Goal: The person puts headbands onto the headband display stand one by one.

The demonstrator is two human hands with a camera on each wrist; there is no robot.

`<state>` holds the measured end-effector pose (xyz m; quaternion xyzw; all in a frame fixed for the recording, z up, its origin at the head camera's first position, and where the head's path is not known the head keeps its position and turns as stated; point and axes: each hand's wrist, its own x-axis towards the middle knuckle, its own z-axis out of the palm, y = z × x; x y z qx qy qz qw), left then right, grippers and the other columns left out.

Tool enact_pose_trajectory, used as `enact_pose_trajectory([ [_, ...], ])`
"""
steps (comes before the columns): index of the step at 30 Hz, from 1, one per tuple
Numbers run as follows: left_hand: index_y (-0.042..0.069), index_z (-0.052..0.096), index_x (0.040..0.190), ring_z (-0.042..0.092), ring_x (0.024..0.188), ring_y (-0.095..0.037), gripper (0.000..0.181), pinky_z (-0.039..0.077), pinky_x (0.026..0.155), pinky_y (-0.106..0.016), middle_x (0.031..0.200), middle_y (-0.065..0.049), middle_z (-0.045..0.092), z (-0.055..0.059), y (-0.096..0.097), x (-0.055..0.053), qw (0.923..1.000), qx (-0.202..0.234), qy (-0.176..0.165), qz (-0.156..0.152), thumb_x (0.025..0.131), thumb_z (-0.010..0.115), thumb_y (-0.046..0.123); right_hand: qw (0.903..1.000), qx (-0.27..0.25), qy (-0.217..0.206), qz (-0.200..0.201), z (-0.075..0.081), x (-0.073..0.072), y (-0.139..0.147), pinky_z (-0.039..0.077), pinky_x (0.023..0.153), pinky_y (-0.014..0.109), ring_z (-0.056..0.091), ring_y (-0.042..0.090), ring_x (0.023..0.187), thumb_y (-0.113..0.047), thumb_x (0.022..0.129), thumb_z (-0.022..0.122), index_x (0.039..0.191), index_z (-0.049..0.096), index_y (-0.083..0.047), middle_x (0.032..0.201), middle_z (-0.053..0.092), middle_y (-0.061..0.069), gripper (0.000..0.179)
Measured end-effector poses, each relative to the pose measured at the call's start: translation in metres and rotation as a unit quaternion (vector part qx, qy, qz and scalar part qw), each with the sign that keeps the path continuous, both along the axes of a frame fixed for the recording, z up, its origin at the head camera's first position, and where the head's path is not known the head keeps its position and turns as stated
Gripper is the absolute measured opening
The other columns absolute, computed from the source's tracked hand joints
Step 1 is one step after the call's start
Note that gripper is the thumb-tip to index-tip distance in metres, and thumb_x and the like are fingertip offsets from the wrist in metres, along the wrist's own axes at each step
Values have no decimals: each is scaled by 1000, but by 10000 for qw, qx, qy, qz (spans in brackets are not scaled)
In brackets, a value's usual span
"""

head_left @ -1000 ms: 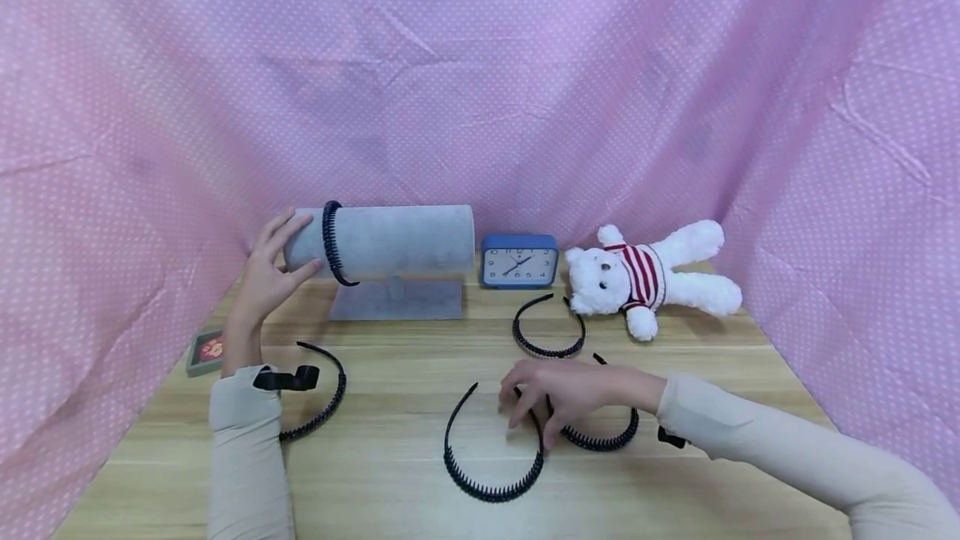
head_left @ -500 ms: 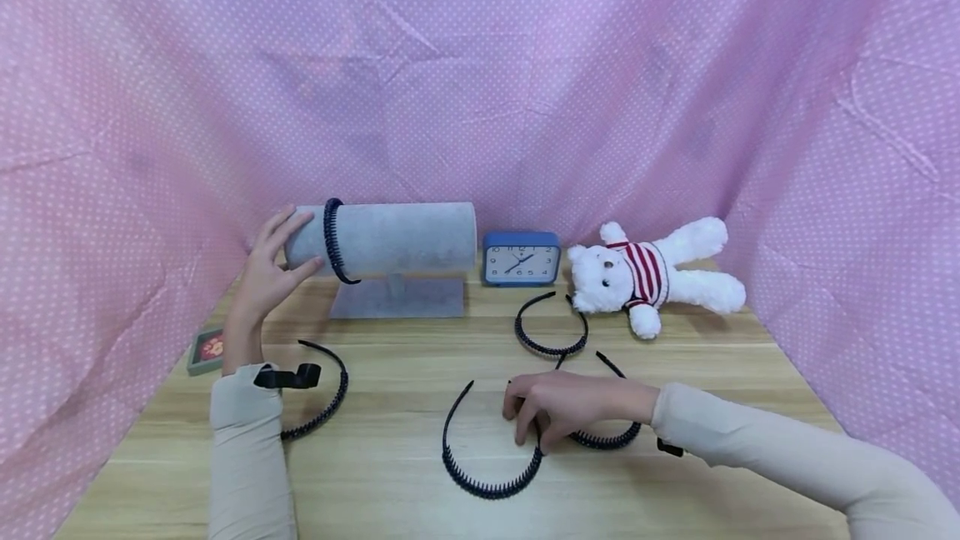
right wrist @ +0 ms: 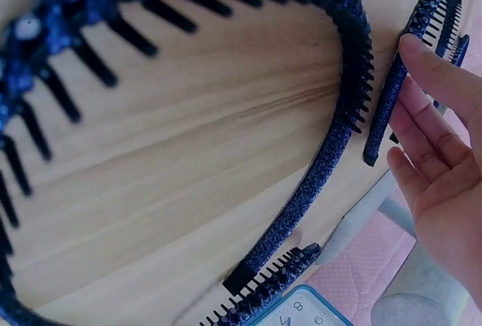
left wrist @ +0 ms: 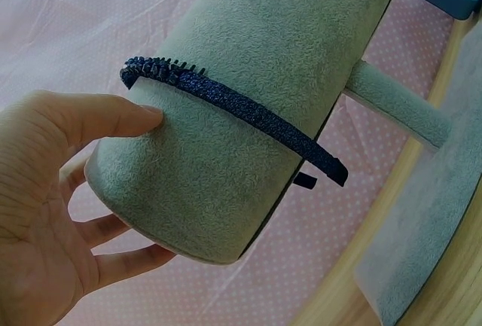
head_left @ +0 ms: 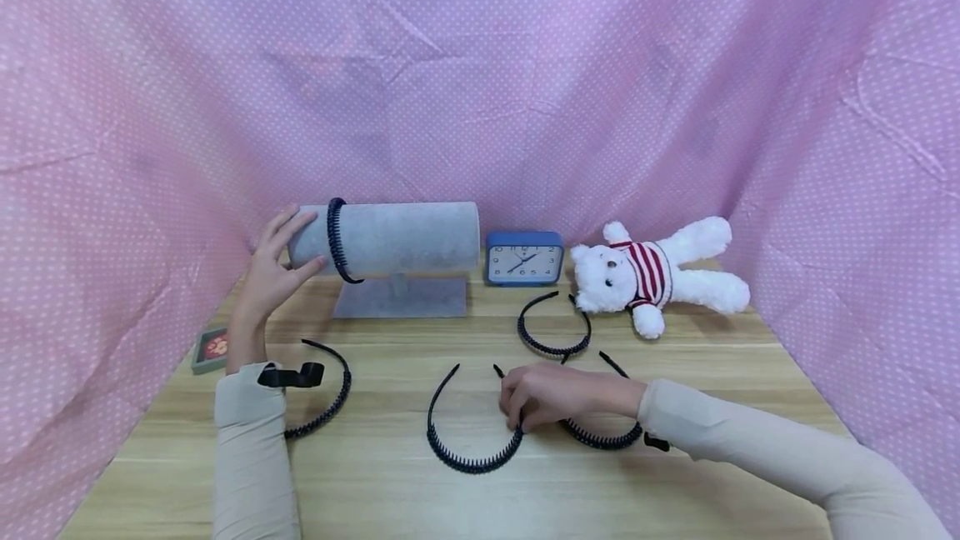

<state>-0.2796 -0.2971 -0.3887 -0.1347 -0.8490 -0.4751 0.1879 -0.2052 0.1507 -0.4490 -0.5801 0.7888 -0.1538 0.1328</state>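
My left hand (head_left: 270, 273) holds the left end of a grey velvety display stand's roll (head_left: 408, 236), thumb on the near side and fingers around the end. A dark, toothed headband (left wrist: 252, 115) sits over that roll, just beyond the thumb. Down on the right, my right hand (head_left: 551, 394) pinches the right arm of another dark headband (head_left: 474, 467) between thumb and fingers, close over the table. In the right wrist view the thumb presses this glittery blue headband (right wrist: 390, 100) against the fingers. Its open ends point away from me.
Behind and beside the right hand lie two more headbands (head_left: 551, 352) (head_left: 603, 443). One headband (head_left: 330, 411) lies by the left forearm. A blue alarm clock (head_left: 523, 259) and a white plush bear (head_left: 645, 273) are at the back; a small framed picture (head_left: 210, 350) is at left.
The right hand has closed its fingers on the headband, which has shifted left and away from me. The left hand keeps its hold on the roll.
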Motion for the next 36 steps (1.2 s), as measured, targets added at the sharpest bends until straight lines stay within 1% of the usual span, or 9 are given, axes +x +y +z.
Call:
enact_pose_trajectory([
  [5,9,45,153,24,148,-49,71,43,99,-78,168,-16,18,1,1,1,10000,43,14,-32,89,73,-4,10000,-26,55,41,0,-3,-3,51,89,10,61,0,100,-15,85,83,95,82,-20,102,70,-7,11],
  [11,10,45,153,22,149,-48,71,43,98,-78,168,-16,18,1,1,2,10000,21,50,-26,89,73,-4,9999,-21,134,48,0,-4,-7,51,88,9,62,0,98,-16,86,82,96,82,-20,101,71,-8,11],
  [16,9,45,153,22,149,-48,71,43,98,-78,169,-16,17,1,1,2,10000,-3,66,-25,89,73,-4,9995,-34,309,107,0,-4,-9,50,87,8,62,0,96,-16,86,82,95,81,-19,98,71,-8,9],
  [21,10,45,153,22,149,-48,72,42,99,-79,169,-15,17,1,0,2,10000,-15,51,-19,89,73,-4,9988,-82,471,116,0,-4,-10,50,85,7,63,0,96,-18,86,82,97,81,-21,101,71,-9,11],
  [25,10,45,153,22,149,-48,72,43,98,-79,169,-15,18,0,0,1,10000,-6,69,-24,89,72,-4,9989,-11,464,114,-2,-3,-12,48,83,7,62,-2,98,-20,84,84,104,80,-24,106,71,-11,20],
  [28,9,44,153,22,149,-48,72,43,98,-79,168,-16,18,-1,0,0,10000,1,81,-37,89,72,-5,9993,53,355,115,-1,-1,-13,48,85,8,61,-2,101,-21,83,85,107,80,-25,108,71,-11,24],
  [32,9,44,153,23,149,-48,72,44,97,-79,168,-17,18,-1,0,0,9999,-23,100,-35,88,72,-5,9994,126,306,123,0,1,-16,49,88,9,62,1,103,-20,84,84,106,81,-24,109,71,-9,23],
  [36,9,45,153,25,148,-48,72,45,96,-78,168,-17,19,-1,0,0,9999,-41,131,-32,88,72,-5,9991,169,368,131,1,3,-18,50,89,9,64,0,102,-18,85,83,104,81,-23,109,72,-8,20],
])
